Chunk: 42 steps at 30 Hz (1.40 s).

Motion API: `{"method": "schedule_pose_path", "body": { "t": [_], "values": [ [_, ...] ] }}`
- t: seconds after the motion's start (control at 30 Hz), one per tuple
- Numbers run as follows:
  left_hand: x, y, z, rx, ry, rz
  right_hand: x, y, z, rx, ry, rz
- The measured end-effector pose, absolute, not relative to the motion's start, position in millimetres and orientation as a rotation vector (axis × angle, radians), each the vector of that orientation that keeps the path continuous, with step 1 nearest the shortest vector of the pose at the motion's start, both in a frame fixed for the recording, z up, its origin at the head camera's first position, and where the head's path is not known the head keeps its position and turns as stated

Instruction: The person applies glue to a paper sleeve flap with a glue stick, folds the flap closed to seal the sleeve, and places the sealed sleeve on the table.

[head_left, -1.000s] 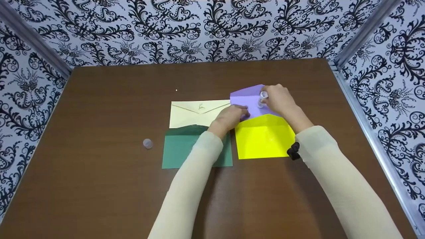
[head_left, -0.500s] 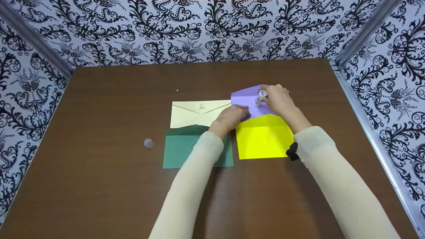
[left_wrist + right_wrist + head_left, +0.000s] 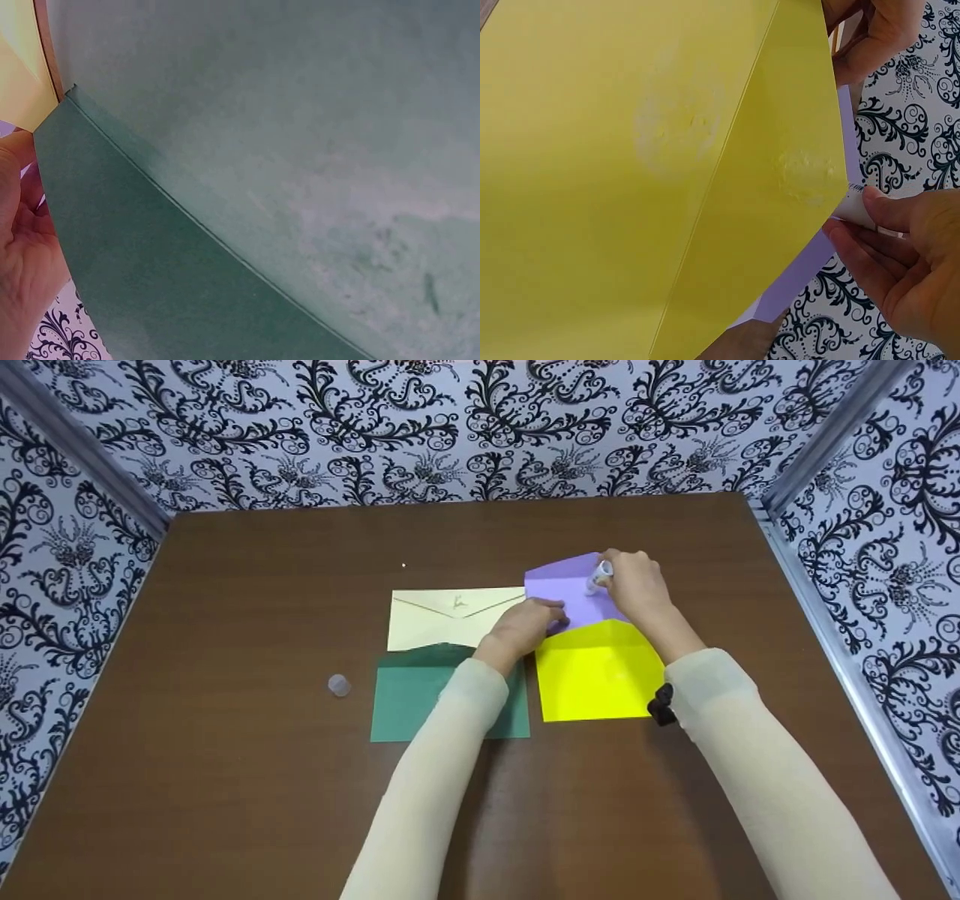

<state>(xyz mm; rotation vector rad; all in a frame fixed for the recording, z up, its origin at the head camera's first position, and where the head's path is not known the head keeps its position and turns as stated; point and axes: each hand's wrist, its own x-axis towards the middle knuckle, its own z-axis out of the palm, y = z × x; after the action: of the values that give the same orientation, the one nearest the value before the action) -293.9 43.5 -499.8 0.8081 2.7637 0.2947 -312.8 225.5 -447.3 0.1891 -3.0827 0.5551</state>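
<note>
A lilac envelope point(image 3: 551, 585), its flap raised at the far side, lies at the back right of the group. My right hand point(image 3: 639, 585) grips a white glue stick point(image 3: 598, 576) between thumb and fingers, tilted over the lilac paper. The right wrist view shows the glue stick point(image 3: 857, 208) partly hidden behind the yellow envelope. My left hand point(image 3: 529, 624) presses its fingertips on the lilac envelope's near left corner. Just in front, the yellow envelope point(image 3: 592, 682) has its flap open; whitish smears mark its body and flap in the right wrist view.
Left of the lilac envelope lies a closed cream envelope point(image 3: 420, 626). A green envelope point(image 3: 405, 705) with its flap open sits below my left forearm. A small whitish cap point(image 3: 339, 685) stands on the brown table point(image 3: 247, 750) farther left. Patterned walls border the table.
My right hand has shifted the glue stick slightly left over the lilac envelope, then back to the right. The left hand stays in place on the paper.
</note>
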Motion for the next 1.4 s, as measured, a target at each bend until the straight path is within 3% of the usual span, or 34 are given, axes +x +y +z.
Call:
{"method": "schedule_pose_path", "body": {
  "t": [1.13,1.4],
  "values": [
    [-293.2,45.2,-499.0,0.774,2.769,0.302,-288.9,250.3,-450.2,0.253,-3.051,0.654],
    [-295.4,47.1,-497.3,0.878,2.796,0.2,-284.8,265.2,-451.8,0.214,-2.985,0.821]
  ]
}}
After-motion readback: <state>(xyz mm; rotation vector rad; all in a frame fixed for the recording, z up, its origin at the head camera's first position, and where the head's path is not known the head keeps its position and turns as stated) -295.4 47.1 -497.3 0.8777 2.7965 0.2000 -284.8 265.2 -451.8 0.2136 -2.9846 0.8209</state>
